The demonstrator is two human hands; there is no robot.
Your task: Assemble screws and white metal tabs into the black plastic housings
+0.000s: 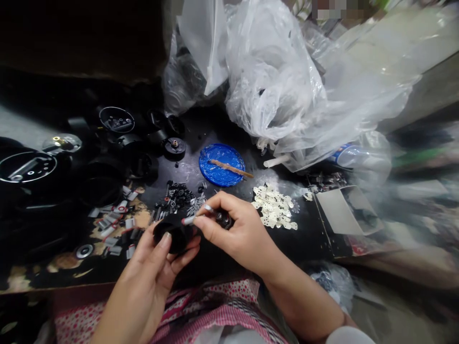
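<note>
My left hand [154,267] is closed around a round black housing [171,237], its thumb on the rim. My right hand [236,231] pinches a small grey cylinder with a red end [189,220] between thumb and forefinger, right at the housing. A dark, shiny object [224,219] is tucked in the curled fingers of that hand; its kind is not clear. Several similar grey-and-red cylinders [114,222] lie to the left of my hands. Just beyond them are small black parts [178,197] with springs, and a heap of thin grey pins [196,205].
A blue lid [220,167] smeared with grease carries a brown stick [229,167]. Flat cream-coloured plates [274,206] are piled at the right, near an open white box [347,210]. Black round housings [116,119] crowd the left. Clear plastic bags [276,71] fill the back.
</note>
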